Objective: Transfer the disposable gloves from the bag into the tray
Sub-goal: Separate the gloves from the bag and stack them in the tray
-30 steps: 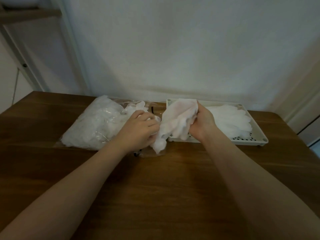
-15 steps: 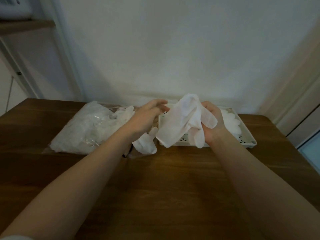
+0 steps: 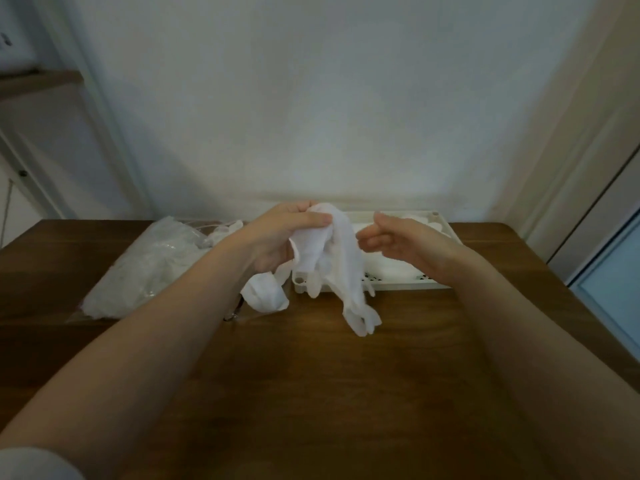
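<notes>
My left hand [image 3: 280, 237] pinches a limp white glove [image 3: 341, 268] by its cuff, raised above the table; the glove's fingers hang down in front of the tray's near left corner. To the glove's right, my right hand [image 3: 398, 242] hovers with fingers relaxed, holding nothing. A white perforated tray [image 3: 440, 284] lies behind it with several white gloves [image 3: 384, 268] inside. At the left lies a clear plastic bag [image 3: 152, 265] full of gloves, and one glove [image 3: 265, 296] spills from its mouth below my left wrist.
Everything sits on a brown wooden table [image 3: 311, 393] pushed against a white wall. A shelf and cabinet stand at the far left, a door frame at the right.
The glove has passed from my right hand to my left hand. My right hand has let go and opened beside it. The glove now hangs lower and longer.
</notes>
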`<state>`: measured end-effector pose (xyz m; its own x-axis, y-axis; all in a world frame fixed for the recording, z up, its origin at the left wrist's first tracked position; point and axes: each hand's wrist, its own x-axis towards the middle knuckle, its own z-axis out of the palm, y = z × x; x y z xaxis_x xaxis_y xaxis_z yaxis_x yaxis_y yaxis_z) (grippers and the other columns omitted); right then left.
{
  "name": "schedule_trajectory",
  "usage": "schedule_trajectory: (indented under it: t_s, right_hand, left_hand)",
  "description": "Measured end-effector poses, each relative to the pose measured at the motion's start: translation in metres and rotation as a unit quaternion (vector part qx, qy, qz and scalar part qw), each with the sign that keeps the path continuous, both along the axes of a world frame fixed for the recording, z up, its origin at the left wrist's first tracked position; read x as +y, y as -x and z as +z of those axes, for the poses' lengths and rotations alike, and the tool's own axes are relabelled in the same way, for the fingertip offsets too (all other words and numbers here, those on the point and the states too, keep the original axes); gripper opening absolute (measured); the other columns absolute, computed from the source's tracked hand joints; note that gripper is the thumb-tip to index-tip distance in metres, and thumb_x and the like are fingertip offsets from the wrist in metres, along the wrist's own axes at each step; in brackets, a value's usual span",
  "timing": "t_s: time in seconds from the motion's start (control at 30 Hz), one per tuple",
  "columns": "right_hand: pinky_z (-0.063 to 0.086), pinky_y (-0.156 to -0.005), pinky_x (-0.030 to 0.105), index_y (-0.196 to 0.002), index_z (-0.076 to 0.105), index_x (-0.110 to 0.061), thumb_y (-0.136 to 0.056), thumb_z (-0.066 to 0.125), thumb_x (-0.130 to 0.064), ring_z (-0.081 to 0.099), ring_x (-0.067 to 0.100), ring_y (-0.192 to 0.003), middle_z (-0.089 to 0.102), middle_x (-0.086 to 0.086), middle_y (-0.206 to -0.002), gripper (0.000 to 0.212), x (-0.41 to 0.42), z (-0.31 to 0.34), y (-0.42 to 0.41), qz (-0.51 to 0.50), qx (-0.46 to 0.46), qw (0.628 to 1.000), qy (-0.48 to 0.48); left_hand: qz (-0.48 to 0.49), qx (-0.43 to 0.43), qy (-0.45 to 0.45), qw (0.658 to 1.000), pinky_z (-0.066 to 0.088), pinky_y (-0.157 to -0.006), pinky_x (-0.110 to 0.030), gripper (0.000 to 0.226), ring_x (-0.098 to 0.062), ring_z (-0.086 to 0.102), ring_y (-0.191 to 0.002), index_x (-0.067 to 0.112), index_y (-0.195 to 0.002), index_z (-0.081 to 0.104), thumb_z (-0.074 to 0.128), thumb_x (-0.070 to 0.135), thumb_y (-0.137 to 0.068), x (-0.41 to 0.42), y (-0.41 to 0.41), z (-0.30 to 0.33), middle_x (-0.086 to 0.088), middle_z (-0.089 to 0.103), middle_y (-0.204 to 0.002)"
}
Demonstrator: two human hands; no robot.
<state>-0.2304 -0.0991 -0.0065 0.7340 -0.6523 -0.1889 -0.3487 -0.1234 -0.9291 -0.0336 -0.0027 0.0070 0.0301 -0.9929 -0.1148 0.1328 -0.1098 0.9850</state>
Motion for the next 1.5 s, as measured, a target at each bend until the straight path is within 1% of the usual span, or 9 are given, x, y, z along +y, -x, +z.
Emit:
schedule_trajectory:
  t_s: [0.17,0.43,0.63,0.73,0.87,1.13,1.27,1.37,1.5]
  right_hand:
    - [0.041,-0.096,0.026,-0.113,0.065,-0.02,-0.086,0.064,-0.037,0.062,0.005,-0.105,0.069,-0.006,-0.109,0.032,0.007,0.007,-0.014,0.049,-0.029,0.995,0.081]
    - [0.058,-0.064,0.029,-0.101,0.067,-0.008,-0.069,0.08,-0.022,0.069,0.022,-0.08,0.071,0.01,-0.092,0.037,-0.026,-0.004,0.025,0.092,-0.097,0.979,-0.151]
    - [0.057,-0.066,0.029,-0.117,0.06,-0.004,-0.057,0.087,-0.023,0.068,0.023,-0.088,0.069,0.012,-0.103,0.068,-0.058,-0.006,0.054,0.037,-0.114,0.976,-0.182]
    - [0.057,-0.064,0.028,-0.096,0.062,-0.006,-0.079,0.069,-0.015,0.066,0.018,-0.074,0.067,0.007,-0.089,0.021,-0.072,-0.005,0.06,-0.05,-0.048,0.991,-0.114]
    - [0.05,-0.065,0.029,-0.086,0.063,-0.01,-0.085,0.066,-0.018,0.062,0.017,-0.071,0.066,0.004,-0.081,0.009,-0.096,-0.005,0.058,-0.093,0.041,0.994,-0.029]
    - [0.04,-0.057,0.024,-0.093,0.061,-0.008,-0.086,0.066,-0.023,0.055,0.019,-0.08,0.063,0.008,-0.097,0.017,-0.133,-0.025,0.017,-0.118,0.215,0.944,0.219]
    - [0.037,-0.095,0.037,-0.122,0.051,-0.009,-0.09,0.058,-0.023,0.048,0.029,-0.115,0.052,0.011,-0.127,0.036,-0.125,-0.041,0.003,-0.152,0.279,0.86,0.4]
    - [0.009,-0.114,0.038,-0.14,0.037,-0.01,-0.095,0.05,-0.03,0.027,0.028,-0.136,0.036,0.012,-0.146,0.051,-0.102,-0.045,-0.006,-0.044,0.242,0.783,0.572]
    - [-0.002,-0.117,0.037,-0.151,0.013,-0.021,-0.094,0.032,-0.058,0.007,0.02,-0.146,0.01,0.003,-0.159,0.07,-0.089,-0.062,-0.01,0.161,0.316,0.791,0.499]
  left_hand:
    - [-0.04,-0.012,-0.002,0.999,0.056,-0.06,-0.029,0.024,-0.018,0.066,-0.075,0.008,-0.098,0.056,0.065,0.008,-0.076,-0.01,0.011,0.014,-0.007,0.066,-0.085]
    - [-0.058,0.003,-0.007,0.998,0.056,-0.058,-0.026,0.024,-0.016,0.068,-0.071,0.007,-0.096,0.057,0.067,0.002,-0.075,-0.017,0.01,0.015,-0.005,0.068,-0.083]
    - [-0.041,-0.045,-0.038,0.997,0.058,-0.07,-0.029,0.022,-0.018,0.067,-0.082,0.01,-0.095,0.058,0.06,0.0,-0.075,-0.041,0.021,-0.002,-0.006,0.067,-0.095]
    - [-0.011,-0.092,-0.063,0.994,0.058,-0.073,-0.03,0.021,-0.019,0.065,-0.085,0.012,-0.093,0.059,0.058,-0.006,-0.083,-0.056,0.024,-0.01,-0.006,0.065,-0.095]
    - [0.031,-0.218,-0.099,0.97,0.057,-0.07,-0.028,0.019,-0.02,0.065,-0.085,0.015,-0.095,0.058,0.063,0.0,-0.084,-0.073,0.025,-0.018,-0.007,0.064,-0.097]
    - [0.113,-0.507,-0.07,0.852,0.049,-0.072,-0.034,0.035,-0.021,0.059,-0.077,0.017,-0.112,0.04,0.063,0.011,-0.086,-0.102,0.019,-0.042,0.001,0.054,-0.08]
    - [0.104,-0.544,-0.05,0.831,0.044,-0.06,-0.027,0.026,-0.019,0.052,-0.067,0.018,-0.103,0.036,0.054,0.005,-0.09,-0.109,0.015,-0.05,-0.001,0.051,-0.081]
    - [0.072,-0.602,-0.053,0.794,0.045,-0.08,-0.035,0.02,-0.019,0.055,-0.077,0.02,-0.082,0.05,0.048,0.002,-0.09,-0.113,0.01,-0.053,0.004,0.054,-0.085]
    - [0.029,-0.633,-0.083,0.769,0.043,-0.086,-0.031,0.038,-0.016,0.05,-0.083,0.022,-0.087,0.063,0.038,-0.007,-0.088,-0.117,0.006,-0.062,-0.001,0.051,-0.113]
